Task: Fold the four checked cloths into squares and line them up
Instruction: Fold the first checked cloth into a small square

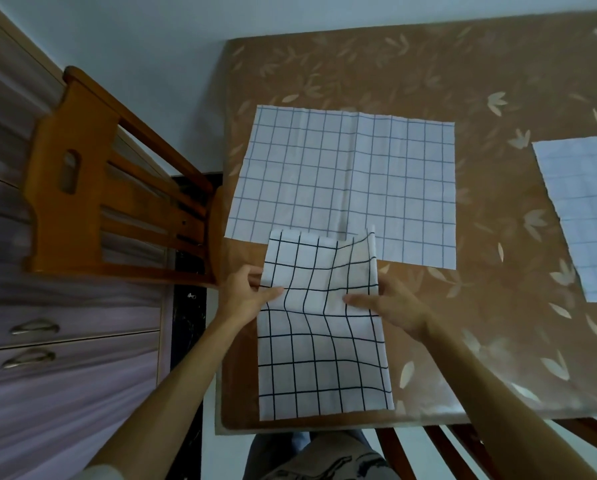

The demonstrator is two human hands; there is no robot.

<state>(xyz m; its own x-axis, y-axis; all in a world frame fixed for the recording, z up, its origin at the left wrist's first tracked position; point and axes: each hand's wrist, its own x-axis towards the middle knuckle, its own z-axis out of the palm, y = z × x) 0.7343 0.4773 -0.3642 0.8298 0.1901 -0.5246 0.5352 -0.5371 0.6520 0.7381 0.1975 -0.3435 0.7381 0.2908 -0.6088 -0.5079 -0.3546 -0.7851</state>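
White black-checked cloth [321, 358] at lower centre of the brown counter [480, 306], far half lifted.
Left hand [243, 292] and right hand [394, 304] each pinch a side edge, grip clamped on it; beyond lies a spread pale-checked cloth [359, 174], a third cloth [588, 216] at right edge.

Dim, bluish — blurred, warped edges

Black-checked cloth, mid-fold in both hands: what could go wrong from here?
1. The black-checked cloth overlaps the pale-checked cloth behind it and could ruffle that one.
2. The left hand and right hand pinch its sides and its grid bows, so the fold may land skewed.
3. Its near edge lies close to the near edge of the table and might slide off.
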